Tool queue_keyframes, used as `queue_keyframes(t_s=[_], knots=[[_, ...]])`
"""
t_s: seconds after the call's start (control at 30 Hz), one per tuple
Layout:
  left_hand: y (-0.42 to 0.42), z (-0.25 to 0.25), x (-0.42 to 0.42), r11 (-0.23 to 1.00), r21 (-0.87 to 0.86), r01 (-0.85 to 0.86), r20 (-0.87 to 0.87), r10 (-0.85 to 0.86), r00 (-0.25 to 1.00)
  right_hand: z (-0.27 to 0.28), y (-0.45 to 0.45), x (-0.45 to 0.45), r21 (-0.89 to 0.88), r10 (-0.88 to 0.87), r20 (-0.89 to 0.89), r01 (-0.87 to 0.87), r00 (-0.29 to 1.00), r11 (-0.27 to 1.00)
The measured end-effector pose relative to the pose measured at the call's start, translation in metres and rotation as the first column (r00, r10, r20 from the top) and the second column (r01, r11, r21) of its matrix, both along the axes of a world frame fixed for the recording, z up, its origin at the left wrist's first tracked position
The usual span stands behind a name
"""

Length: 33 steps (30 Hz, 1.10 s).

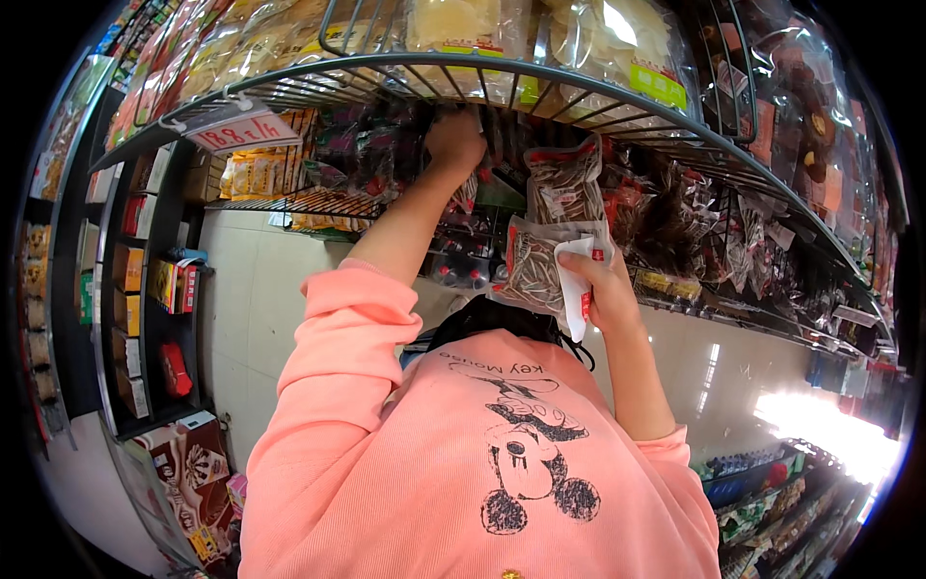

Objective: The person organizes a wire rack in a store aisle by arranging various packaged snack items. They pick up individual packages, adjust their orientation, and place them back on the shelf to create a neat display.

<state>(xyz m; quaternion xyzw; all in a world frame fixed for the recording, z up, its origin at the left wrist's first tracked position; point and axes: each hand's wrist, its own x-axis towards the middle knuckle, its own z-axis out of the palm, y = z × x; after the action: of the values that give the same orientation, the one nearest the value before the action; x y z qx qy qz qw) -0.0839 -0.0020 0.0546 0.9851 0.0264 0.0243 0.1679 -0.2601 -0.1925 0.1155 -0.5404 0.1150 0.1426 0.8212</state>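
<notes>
My left hand (456, 141) reaches under the upper wire shelf (506, 64), among dark plastic packets on the lower shelf. Its fingers are hidden in shadow, so what they touch cannot be told. Low at the right, my right hand (608, 282) grips a clear plastic packet of small dried fish (534, 271), thumb on its white and red printed part. Just beyond that one, another similar packet (568, 189) stands at the lower shelf, partly behind the held packet. A small bundle of like packaging (464, 194) shows beneath my left wrist.
Large bags of pale dried food (456, 29) fill the upper shelf, whose front edge bears a handwritten price card (242, 129). Yellow packets (264, 170) lie at the lower shelf's left. Dark shelving with boxes (130, 289) stands left; a blue crate (745, 481) is at the lower right.
</notes>
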Motion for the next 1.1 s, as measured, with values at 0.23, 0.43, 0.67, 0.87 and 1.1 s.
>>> queue_keyframes(t_s=[0.23, 0.43, 0.67, 0.87, 1.1], knots=[[-0.002, -0.018, -0.005, 0.969, 0.243, -0.041, 0.292, -0.032, 0.956, -0.005, -0.004, -0.003, -0.007, -0.039, -0.015, 0.039, 0.999, 0.999], [0.011, -0.045, -0.002, 0.960, 0.279, -0.033, 0.371, -0.076, 0.925, -0.004, -0.004, -0.004, -0.021, -0.080, -0.037, 0.080, 0.996, 0.997], [0.019, -0.054, 0.007, 0.951, 0.307, -0.017, 0.452, -0.130, 0.882, -0.001, 0.004, 0.009, -0.176, -0.042, 0.078, 0.055, 0.996, 0.983], [0.022, -0.026, -0.009, 0.896, 0.146, 0.419, 0.491, -0.433, 0.756, -0.001, 0.024, 0.041, -0.322, -0.016, 0.170, 0.070, 0.985, 0.944], [0.037, -0.036, -0.009, 0.796, 0.057, 0.602, 0.383, -0.575, 0.723, -0.018, 0.036, 0.082, -0.353, -0.107, 0.229, 0.186, 0.967, 0.917]])
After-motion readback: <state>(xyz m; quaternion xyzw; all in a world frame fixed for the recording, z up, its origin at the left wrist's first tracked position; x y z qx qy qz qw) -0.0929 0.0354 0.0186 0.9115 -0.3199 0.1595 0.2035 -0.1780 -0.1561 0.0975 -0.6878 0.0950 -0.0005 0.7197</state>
